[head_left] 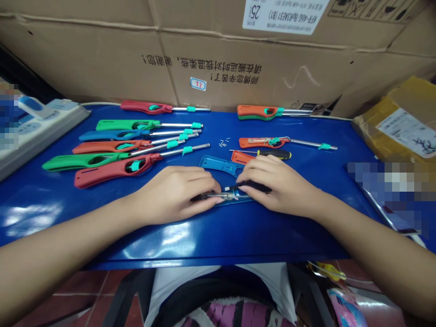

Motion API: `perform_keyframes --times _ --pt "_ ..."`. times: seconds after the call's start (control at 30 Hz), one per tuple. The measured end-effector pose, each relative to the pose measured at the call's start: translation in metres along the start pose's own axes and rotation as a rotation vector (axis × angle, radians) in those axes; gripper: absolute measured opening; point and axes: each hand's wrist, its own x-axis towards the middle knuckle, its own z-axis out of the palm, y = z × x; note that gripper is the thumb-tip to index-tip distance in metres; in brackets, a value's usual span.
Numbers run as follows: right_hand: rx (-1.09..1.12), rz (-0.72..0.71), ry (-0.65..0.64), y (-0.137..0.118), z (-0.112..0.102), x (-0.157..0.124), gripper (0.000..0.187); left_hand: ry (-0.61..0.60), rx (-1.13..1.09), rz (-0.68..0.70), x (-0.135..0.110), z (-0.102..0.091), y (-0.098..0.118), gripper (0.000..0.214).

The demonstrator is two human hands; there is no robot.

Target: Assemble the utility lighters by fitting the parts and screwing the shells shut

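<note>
Low over the front of the table, my left hand [190,190] pinches a clear fuel tank with a metal valve end [226,195], part of a gas lighter. Under it lies a blue lighter shell half [243,199], largely covered by my fingers. My right hand [277,184] is closed on a slim black part with a pale tip [233,187], at the shell's right side; its exact kind is hidden. Just behind the hands are another blue shell half [218,164], an orange shell piece [241,157] and a screwdriver [274,154] with a black and yellow handle.
Several assembled lighters [116,170] lie at the left. An orange lighter [260,112] and an opened one [260,142] lie back right, near small screws [224,143]. A cardboard box [204,50] walls the back. A power strip [51,120] stands left, a taped parcel [398,113] right.
</note>
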Motion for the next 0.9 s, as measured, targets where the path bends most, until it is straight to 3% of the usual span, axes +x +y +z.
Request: perform_keyframes --times 0.2,0.47,0.77,0.9 --pt "-0.020 0.008 0.021 0.003 0.004 0.001 0.015 0.035 -0.008 0.077 0.000 -0.002 0.002 0.016" --pt "0.042 0.040 0.052 -0.002 -0.002 0.001 0.013 -0.100 -0.003 0.136 0.003 -0.001 0.003 0.023" --pt "0.076 -0.150 -0.144 -0.007 -0.005 0.000 0.018 -0.101 0.176 0.183 0.001 -0.001 0.007 0.021" --pt "0.073 -0.170 -0.204 -0.008 -0.004 0.001 0.022 -0.098 0.219 0.175 0.001 -0.002 0.009 0.023"
